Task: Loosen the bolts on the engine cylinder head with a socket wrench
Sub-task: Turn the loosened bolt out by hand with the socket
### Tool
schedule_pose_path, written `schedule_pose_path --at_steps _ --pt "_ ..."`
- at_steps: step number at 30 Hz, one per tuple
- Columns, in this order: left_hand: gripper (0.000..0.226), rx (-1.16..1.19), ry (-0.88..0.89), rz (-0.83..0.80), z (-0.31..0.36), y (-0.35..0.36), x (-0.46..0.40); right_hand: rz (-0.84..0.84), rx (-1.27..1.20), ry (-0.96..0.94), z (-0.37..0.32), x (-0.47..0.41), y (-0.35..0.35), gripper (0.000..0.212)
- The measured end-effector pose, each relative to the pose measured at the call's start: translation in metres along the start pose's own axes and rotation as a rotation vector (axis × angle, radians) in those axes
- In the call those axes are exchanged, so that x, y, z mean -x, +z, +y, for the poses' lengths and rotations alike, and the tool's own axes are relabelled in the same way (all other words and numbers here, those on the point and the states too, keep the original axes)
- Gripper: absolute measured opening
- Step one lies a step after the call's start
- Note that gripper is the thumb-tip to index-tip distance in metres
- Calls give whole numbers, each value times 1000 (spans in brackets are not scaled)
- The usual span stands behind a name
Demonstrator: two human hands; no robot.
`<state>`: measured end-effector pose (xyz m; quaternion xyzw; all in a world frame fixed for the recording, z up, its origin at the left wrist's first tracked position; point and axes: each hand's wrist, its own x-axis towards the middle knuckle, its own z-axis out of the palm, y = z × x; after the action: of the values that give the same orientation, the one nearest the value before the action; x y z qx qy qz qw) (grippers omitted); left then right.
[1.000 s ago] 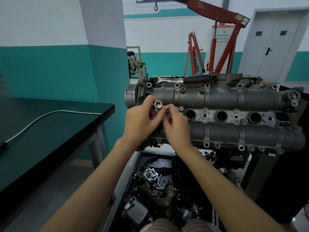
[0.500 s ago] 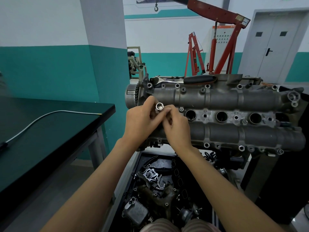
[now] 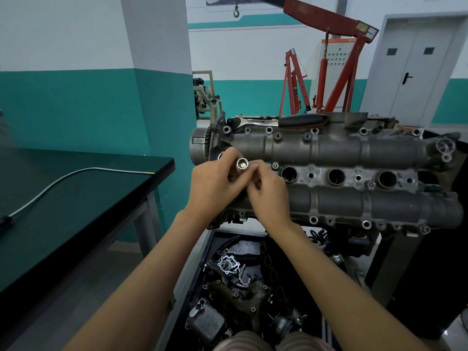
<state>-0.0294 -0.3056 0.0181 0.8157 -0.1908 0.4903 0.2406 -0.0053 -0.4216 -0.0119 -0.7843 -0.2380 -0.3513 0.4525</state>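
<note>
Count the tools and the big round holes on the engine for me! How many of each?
Sockets: 1, held by both hands
Ratchet wrenches: 1, lying on the far edge of the engine
Big round holes along the middle of the engine: 3 showing
Total: 5

Open floor separates the dark glossy counter (image 3: 76, 198) from the grey cast-metal cylinder head (image 3: 342, 153), while a black-handled ratchet wrench (image 3: 286, 120) lies along its far edge above a cluttered black parts tray (image 3: 243, 282).
</note>
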Motion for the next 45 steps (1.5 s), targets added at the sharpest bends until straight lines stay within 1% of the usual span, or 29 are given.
schedule_pose_path --at_steps 3,5,7,11,13,15,19,22,25,28,31,33,35,39,42,45 --pt "16 11 4 4 1 0 0 -10 -3 -33 0 0 0 21" --pt "13 3 22 -5 1 -1 0 -8 -3 -49 0 0 -1 25" --pt "15 -21 36 0 1 -2 0 -7 -4 -48 -1 0 0 26" --pt "28 -28 15 32 0 1 -1 20 22 0 0 0 1 24" --pt "31 -18 7 33 -1 2 -1 24 19 11 1 0 1 17" --pt "30 2 1 36 -1 2 0 23 13 1 1 0 1 12" --pt "17 28 -3 31 1 0 0 0 -19 -43 -1 0 0 22" --pt "14 28 -3 19 0 0 0 -8 -17 -62 -3 1 -1 28" --pt "18 14 1 33 0 1 0 5 20 -52 -2 0 0 27" --pt "28 -1 6 40 -1 1 -1 12 30 4 0 -1 1 24" --pt "33 4 9 35 -2 1 -1 18 15 17 1 -1 1 11" --pt "31 26 9 36 -2 2 0 10 12 2 1 0 1 6" --pt "24 40 13 40 -1 1 1 3 -4 -18 0 0 0 7" --pt "15 28 21 26 0 0 0 5 -35 -49 -1 0 -1 18" --pt "20 7 23 36 0 0 0 18 13 -61 0 0 0 22" --pt "29 3 15 51 0 1 -1 27 34 -32 0 0 0 18"
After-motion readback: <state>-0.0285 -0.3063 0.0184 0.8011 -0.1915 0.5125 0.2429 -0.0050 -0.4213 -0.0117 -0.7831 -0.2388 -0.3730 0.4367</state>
